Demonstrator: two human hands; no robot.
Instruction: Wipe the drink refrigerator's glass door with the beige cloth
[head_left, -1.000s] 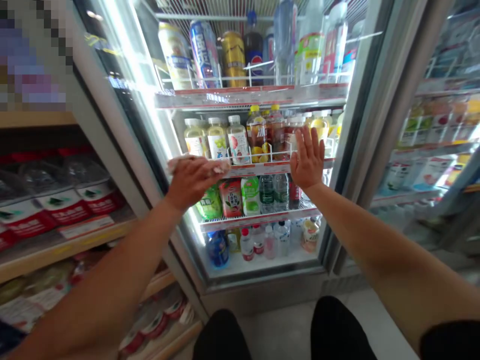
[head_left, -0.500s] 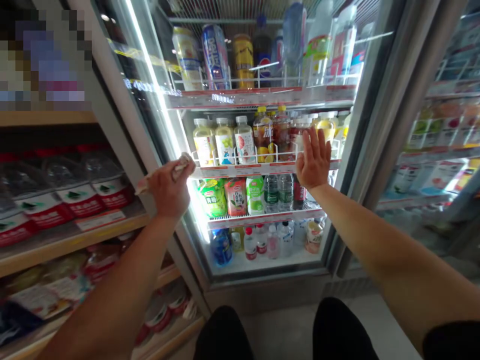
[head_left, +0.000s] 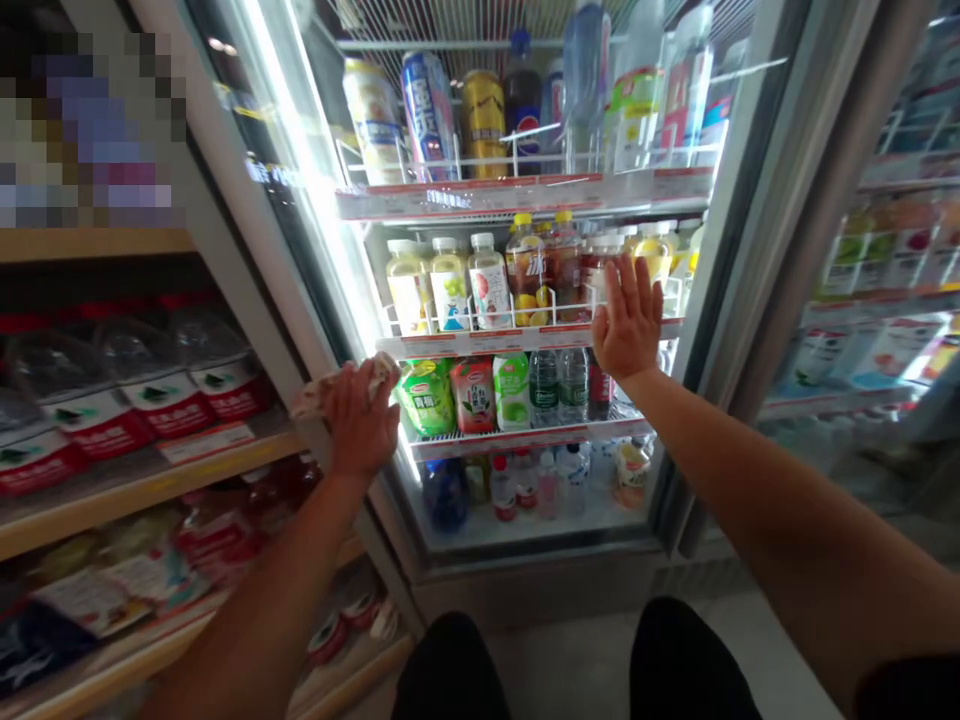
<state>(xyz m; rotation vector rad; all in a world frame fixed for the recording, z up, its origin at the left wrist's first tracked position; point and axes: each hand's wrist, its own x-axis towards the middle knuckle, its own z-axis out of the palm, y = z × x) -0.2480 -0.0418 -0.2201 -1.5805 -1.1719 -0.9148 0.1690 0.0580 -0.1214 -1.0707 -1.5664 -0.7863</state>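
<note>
My left hand [head_left: 358, 418] is on a crumpled, pale cloth [head_left: 313, 398], pressed against the left frame of a glass-doored drinks fridge [head_left: 540, 575]. Parts of the cloth stick out above the fingers and to the left. My right hand [head_left: 630, 318] lies flat on the glass with its fingers stretched upward and holds nothing. Behind the glass, near the right hand, stand brown tea bottles with yellow caps [head_left: 527, 268]. A green drink pouch [head_left: 427, 398] is just right of my left hand, inside the fridge.
To the left, wooden shelves [head_left: 142, 490] carry large bottles with red-and-white labels [head_left: 161, 390]. Another glass-fronted fridge section [head_left: 870, 350] is on the right. My knees [head_left: 454, 665] are bent close to the fridge's base.
My left hand and the cloth have moved down along the door's left frame, and its fingers have spread flatter over the cloth. My right hand has stayed in place on the glass.
</note>
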